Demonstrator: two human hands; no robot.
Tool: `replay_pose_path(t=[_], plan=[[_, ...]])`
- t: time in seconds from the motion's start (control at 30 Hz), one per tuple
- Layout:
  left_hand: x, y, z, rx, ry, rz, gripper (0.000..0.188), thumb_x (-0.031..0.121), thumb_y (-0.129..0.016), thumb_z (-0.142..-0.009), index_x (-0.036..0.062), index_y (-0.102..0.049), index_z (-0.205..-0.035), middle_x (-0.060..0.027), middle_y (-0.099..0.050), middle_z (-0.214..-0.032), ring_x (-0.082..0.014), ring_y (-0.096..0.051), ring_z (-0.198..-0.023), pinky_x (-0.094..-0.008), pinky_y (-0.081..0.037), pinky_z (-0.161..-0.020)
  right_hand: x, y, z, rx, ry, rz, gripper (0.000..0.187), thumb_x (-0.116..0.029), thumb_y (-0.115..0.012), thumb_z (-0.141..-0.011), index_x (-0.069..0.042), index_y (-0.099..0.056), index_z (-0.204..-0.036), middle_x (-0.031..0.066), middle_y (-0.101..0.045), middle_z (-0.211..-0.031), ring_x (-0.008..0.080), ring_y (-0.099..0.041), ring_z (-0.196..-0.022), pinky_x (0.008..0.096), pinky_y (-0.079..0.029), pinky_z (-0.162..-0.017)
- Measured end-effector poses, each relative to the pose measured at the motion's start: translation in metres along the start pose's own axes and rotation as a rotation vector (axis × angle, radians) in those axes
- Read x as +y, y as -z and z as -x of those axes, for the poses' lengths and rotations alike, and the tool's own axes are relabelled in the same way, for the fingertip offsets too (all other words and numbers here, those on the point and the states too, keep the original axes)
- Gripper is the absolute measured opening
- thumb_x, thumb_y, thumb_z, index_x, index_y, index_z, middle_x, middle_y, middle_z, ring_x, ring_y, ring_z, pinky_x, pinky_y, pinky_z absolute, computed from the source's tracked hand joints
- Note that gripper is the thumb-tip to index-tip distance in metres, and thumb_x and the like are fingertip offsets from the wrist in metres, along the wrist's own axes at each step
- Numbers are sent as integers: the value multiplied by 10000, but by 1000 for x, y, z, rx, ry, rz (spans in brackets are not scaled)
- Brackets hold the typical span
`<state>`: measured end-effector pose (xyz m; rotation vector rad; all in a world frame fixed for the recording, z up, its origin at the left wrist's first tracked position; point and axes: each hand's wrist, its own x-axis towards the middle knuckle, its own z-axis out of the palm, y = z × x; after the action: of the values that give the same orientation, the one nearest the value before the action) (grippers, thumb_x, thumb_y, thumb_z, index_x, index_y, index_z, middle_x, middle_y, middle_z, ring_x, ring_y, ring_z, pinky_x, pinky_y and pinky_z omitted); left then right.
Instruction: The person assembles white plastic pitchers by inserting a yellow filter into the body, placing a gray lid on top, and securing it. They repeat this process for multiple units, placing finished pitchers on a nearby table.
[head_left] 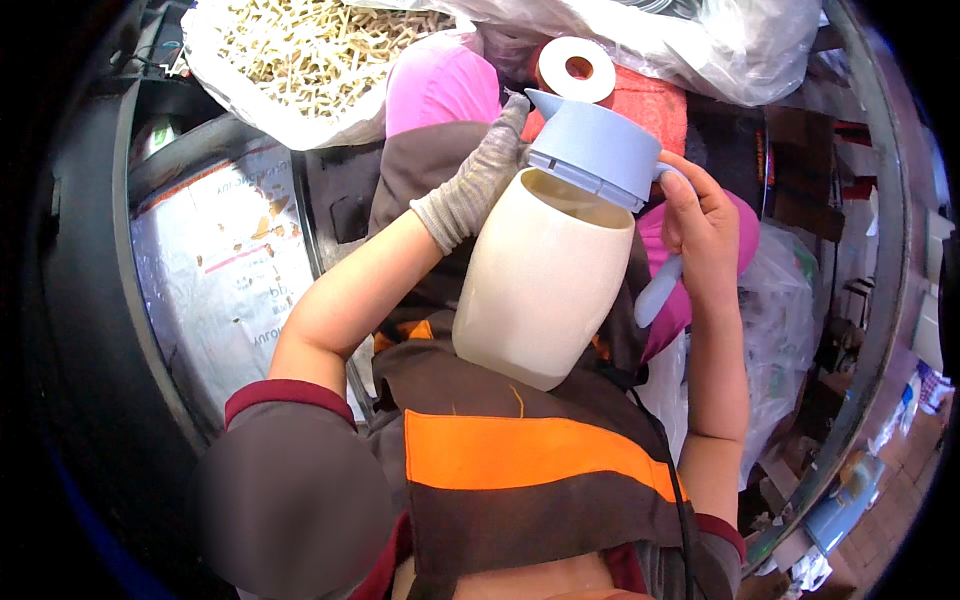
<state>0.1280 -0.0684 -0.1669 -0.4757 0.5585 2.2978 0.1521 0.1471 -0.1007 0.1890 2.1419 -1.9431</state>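
A cream, barrel-shaped jug body (545, 280) leans in my lap with its open mouth facing away from me. Over the mouth sits a light blue spouted top (600, 150), tilted, with a gap between it and the cream rim on the near side. My left hand (480, 180), in a grey knit glove, is closed around the jug's upper left side near the spout; its fingertips are partly hidden. At the right, my bare right hand (695, 220) grips the blue top where its handle (658, 290) joins, thumb bent over it.
A white sack (345, 130) of small cream pieces stands at the far left. Beyond the jug are a white roll (577, 70), a red cloth (650, 110) and clear plastic (740, 55). Printed white sheeting (225, 240) lies left. A black cable (662, 425) crosses my apron.
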Motion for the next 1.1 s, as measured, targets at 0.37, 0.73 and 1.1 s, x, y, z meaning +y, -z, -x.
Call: replay_pose_path(t=[0.37,0.73,1.1], plan=[[-4,11,-1,-109,9,-60,871,710,-482,-776,14,-423,-1298,-167,-505,-1262,-255,-535,-1118,-386,-430,-971,18,11,-6,-34,42,58,271,-184,-580,-896,-38,-619,-1121,1,-618,-788,8,-438,-526,170,-338,-467],[1,-2,37,-176,-73,-440,722,494,-655,-793,9,-439,-1282,-95,-543,-1205,-168,-536,-1094,-319,-428,-962,16,-6,1,-19,207,222,250,-146,-579,-887,-39,-612,-1110,71,-649,-980,127,-600,-910,260,-459,-808],[1,-7,36,-245,-67,-739,658,404,-652,-797,15,-450,-1287,-69,-533,-1196,-140,-498,-1085,-294,-393,-955,-2,22,-1,-336,-79,244,309,-299,-545,-891,-20,-598,-1013,65,-626,-844,127,-623,-734,237,-465,-641]])
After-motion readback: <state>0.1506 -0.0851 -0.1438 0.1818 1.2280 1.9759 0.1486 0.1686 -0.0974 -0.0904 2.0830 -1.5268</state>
